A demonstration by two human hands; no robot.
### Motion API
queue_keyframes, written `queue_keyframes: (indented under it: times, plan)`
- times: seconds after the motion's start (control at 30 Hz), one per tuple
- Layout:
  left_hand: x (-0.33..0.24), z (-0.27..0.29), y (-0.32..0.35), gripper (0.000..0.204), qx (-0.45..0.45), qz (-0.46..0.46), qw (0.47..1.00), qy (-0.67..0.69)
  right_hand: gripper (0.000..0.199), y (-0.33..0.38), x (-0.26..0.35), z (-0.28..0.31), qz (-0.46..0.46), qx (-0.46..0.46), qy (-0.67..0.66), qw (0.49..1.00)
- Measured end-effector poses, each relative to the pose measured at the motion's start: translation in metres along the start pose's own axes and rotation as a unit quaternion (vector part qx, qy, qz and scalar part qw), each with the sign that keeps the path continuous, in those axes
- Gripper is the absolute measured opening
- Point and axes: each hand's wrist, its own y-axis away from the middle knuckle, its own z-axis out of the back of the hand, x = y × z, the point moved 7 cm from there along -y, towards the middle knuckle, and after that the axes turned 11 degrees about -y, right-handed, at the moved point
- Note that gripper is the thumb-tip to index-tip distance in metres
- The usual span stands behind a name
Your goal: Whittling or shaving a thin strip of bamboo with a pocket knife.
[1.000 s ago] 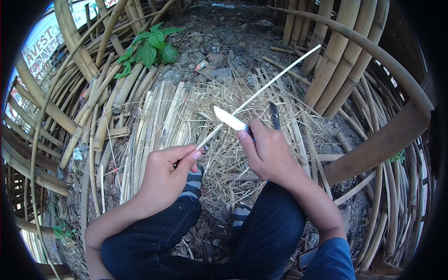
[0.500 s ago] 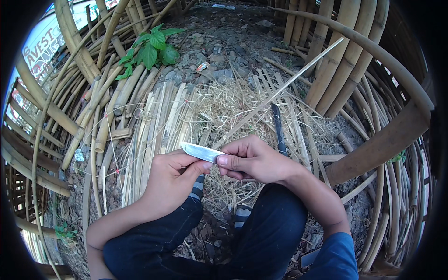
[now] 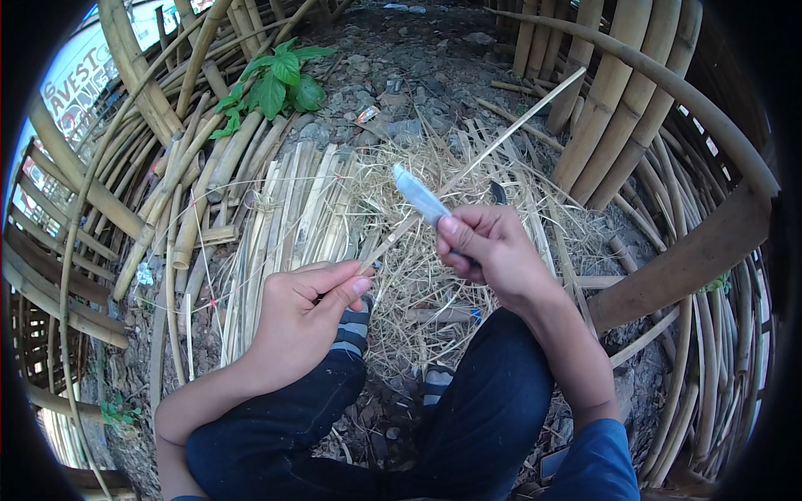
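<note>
Between the thumb and fingers of my left hand point(image 3: 313, 309) is the near end of a long, thin bamboo strip point(image 3: 493, 149), which slants up and away to the right. My right hand point(image 3: 493, 250) is closed on a knife, its handle mostly hidden in the fingers. The knife's pale blade point(image 3: 418, 194) points up and to the left, over the strip. Beneath both hands lies a heap of straw-like bamboo shavings point(image 3: 409, 171). A dark, narrow object point(image 3: 498, 193) shows just behind my right hand, partly covered.
Split bamboo slats point(image 3: 288, 209) lie left of the shavings. Thick upright bamboo poles point(image 3: 622, 108) and a wide bamboo piece point(image 3: 693, 259) stand at the right. A leafy green plant point(image 3: 271, 92) grows at the far left. Stony ground point(image 3: 376, 50) lies beyond; a dark flat object point(image 3: 553, 462) is by my right sleeve.
My right hand and the knife have moved up and right, away from my left hand. The blade has turned more upward. The strip's far end has shifted slightly left; my left hand has barely moved.
</note>
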Motion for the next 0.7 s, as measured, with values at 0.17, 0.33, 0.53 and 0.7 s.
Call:
queue_keyframes:
  times: [0.17, 0.33, 0.53, 0.7]
  plan:
    - [0.031, 0.011, 0.003, 0.021, 0.0, 0.062, 0.998, -0.015, 0.03, 0.007, -0.013, 0.06, 0.054, -0.157, -0.088, 0.982]
    - [0.023, 0.002, 0.0, 0.022, 0.006, 0.065, 0.998, 0.003, 0.03, 0.001, -0.004, 0.009, 0.04, -0.048, -0.052, 0.997]
    - [0.013, -0.003, 0.002, 0.021, 0.042, 0.039, 0.998, 0.01, 0.031, -0.003, -0.011, -0.029, -0.072, 0.098, -0.123, 0.985]
    - [0.007, -0.002, 0.004, 0.021, 0.016, -0.025, 0.999, -0.014, 0.031, -0.001, -0.01, -0.021, -0.062, 0.032, -0.087, 0.994]
